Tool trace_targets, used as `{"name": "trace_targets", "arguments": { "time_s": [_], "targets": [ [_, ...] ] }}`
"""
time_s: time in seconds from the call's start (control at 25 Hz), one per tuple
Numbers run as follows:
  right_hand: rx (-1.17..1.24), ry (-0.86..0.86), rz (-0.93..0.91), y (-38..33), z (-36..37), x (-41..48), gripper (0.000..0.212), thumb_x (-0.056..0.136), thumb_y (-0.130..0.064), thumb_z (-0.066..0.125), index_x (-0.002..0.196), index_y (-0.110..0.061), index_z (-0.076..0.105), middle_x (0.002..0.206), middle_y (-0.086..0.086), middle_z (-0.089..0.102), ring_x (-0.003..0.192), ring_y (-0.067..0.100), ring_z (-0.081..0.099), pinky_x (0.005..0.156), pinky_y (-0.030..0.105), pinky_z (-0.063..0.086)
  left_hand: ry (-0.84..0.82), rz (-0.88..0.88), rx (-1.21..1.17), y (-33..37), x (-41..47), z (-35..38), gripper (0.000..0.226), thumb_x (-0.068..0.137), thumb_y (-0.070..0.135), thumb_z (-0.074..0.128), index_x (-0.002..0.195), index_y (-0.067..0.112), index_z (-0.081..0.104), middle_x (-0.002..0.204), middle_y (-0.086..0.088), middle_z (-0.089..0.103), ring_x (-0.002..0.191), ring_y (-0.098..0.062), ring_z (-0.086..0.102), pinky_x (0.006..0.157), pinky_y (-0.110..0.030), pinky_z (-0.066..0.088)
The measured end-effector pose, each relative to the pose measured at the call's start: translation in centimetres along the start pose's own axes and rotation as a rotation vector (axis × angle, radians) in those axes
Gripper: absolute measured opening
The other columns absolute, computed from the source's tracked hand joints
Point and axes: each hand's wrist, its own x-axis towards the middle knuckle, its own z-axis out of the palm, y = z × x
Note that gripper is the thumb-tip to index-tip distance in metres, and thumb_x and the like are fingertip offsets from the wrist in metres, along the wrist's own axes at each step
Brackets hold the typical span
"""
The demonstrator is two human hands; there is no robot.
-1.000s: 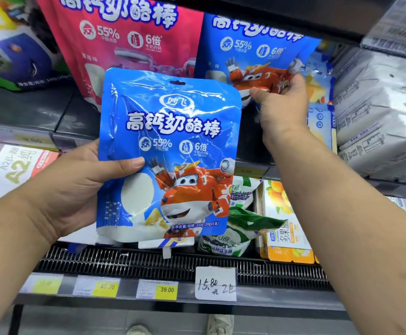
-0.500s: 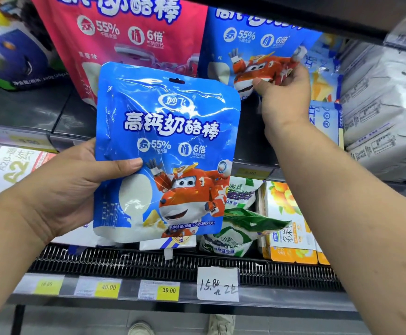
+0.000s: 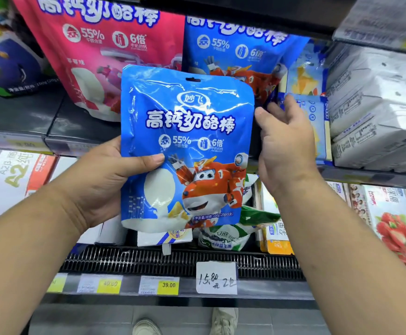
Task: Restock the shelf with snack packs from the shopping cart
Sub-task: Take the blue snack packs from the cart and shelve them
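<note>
Left hand (image 3: 100, 187) gripping a blue snack pack (image 3: 187, 151) upright in front of the shelf (image 3: 81, 131), thumb across its face; right hand (image 3: 286, 146) empty, fingers loosely spread, just right of the pack

Shop, chilled aisle: stocked shelves (image 3: 81, 131), yellow price tags (image 3: 168, 285), handwritten price card (image 3: 216, 278), packaged snacks.
</note>
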Motion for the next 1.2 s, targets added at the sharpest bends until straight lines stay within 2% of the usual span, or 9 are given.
{"name": "trace_targets", "arguments": {
  "time_s": [0.08, 0.2, 0.28, 0.4, 0.56, 0.72, 0.88, 1.08, 1.2],
  "targets": [
    [0.058, -0.03, 0.069, -0.2, -0.7, -1.2, 0.049, 0.098, -0.006, 0.054, 0.145, -0.01, 0.04, 0.131, 0.006, 0.059, 0.116, 0.015, 0.062, 0.081, 0.022, 0.057, -0.006, 0.015, 0.009, 0.1, 0.3, 0.6, 0.039, 0.069, 0.002, 0.063, 0.106, 0.014, 0.069, 0.101, -0.007, 0.077, 0.082, -0.021, 0.075, 0.07, -0.034, 0.062],
    [0.129, -0.184, 0.157, -0.5, -1.8, -2.9, 0.018, 0.098, -0.007, 0.054, 0.11, -0.012, 0.065, 0.105, 0.008, 0.075, 0.093, 0.02, 0.073, 0.08, 0.036, 0.061, -0.053, 0.025, 0.023, 0.5, 0.9, 1.3, 0.05, 0.069, -0.005, 0.07, 0.116, 0.01, 0.066, 0.11, -0.011, 0.074, 0.094, -0.026, 0.073, 0.079, -0.038, 0.061],
    [0.075, -0.301, 0.185, -0.6, -2.2, -3.6, 0.024, 0.092, -0.003, 0.059, 0.115, -0.007, 0.064, 0.108, 0.014, 0.074, 0.094, 0.025, 0.072, 0.086, 0.044, 0.059, -0.069, 0.034, 0.025, 0.8, 1.3, 1.9, 0.051, 0.071, -0.004, 0.07, 0.12, 0.008, 0.064, 0.115, -0.013, 0.073, 0.097, -0.027, 0.072, 0.082, -0.039, 0.06],
    [0.051, -0.378, 0.19, -0.9, -2.8, -3.4, 0.039, 0.079, 0.008, 0.065, 0.115, -0.007, 0.061, 0.111, 0.016, 0.073, 0.093, 0.027, 0.071, 0.087, 0.044, 0.059, -0.084, 0.042, 0.026, 1.3, 1.8, 2.9, 0.053, 0.072, -0.003, 0.069, 0.124, 0.007, 0.062, 0.116, -0.013, 0.072, 0.094, -0.024, 0.073, 0.079, -0.036, 0.061],
    [0.061, -0.346, 0.099, -1.7, -3.2, -2.0, 0.044, 0.071, 0.01, 0.067, 0.111, -0.008, 0.061, 0.113, 0.02, 0.07, 0.096, 0.032, 0.069, 0.089, 0.049, 0.057, -0.096, 0.098, 0.048, 2.0, 2.7, 4.5, 0.049, 0.072, -0.003, 0.07, 0.119, 0.01, 0.064, 0.115, -0.01, 0.073, 0.098, -0.025, 0.071, 0.088, -0.04, 0.059],
    [0.064, -0.285, 0.006, -2.3, -3.5, -0.7, 0.047, 0.076, 0.017, 0.063, 0.119, -0.001, 0.057, 0.116, 0.022, 0.069, 0.104, 0.04, 0.068, 0.09, 0.056, 0.055, -0.029, 0.203, 0.162, 2.5, 4.3, 6.5, 0.034, 0.085, -0.005, 0.063, 0.116, 0.01, 0.064, 0.109, -0.006, 0.075, 0.094, -0.021, 0.073, 0.086, -0.038, 0.059],
    [0.084, -0.266, -0.11, -2.9, -3.3, 0.5, 0.045, 0.075, 0.016, 0.064, 0.117, 0.0, 0.057, 0.115, 0.025, 0.068, 0.106, 0.045, 0.066, 0.091, 0.06, 0.053, 0.047, 0.298, 0.199, 2.9, 5.6, 7.3, 0.031, 0.085, -0.005, 0.067, 0.112, 0.008, 0.066, 0.108, -0.01, 0.075, 0.099, -0.028, 0.072, 0.09, -0.049, 0.057],
    [0.089, -0.234, -0.243, -3.7, -2.1, 2.1, 0.041, 0.071, 0.009, 0.067, 0.109, 0.003, 0.055, 0.106, 0.03, 0.068, 0.1, 0.047, 0.067, 0.085, 0.063, 0.054, 0.132, 0.443, 0.165, 3.6, 6.6, 8.1, 0.031, 0.084, -0.005, 0.068, 0.114, 0.001, 0.065, 0.104, -0.01, 0.075, 0.095, -0.026, 0.073, 0.085, -0.041, 0.06],
    [0.056, -0.24, -0.284, -3.1, -2.3, 2.1, 0.037, 0.074, 0.007, 0.068, 0.108, -0.002, 0.056, 0.102, 0.02, 0.069, 0.095, 0.036, 0.068, 0.09, 0.056, 0.055, 0.15, 0.443, 0.147, 2.7, 6.6, 8.1, 0.032, 0.085, -0.004, 0.069, 0.116, 0.002, 0.063, 0.104, -0.008, 0.075, 0.094, -0.023, 0.074, 0.082, -0.036, 0.06]
  ]
}}
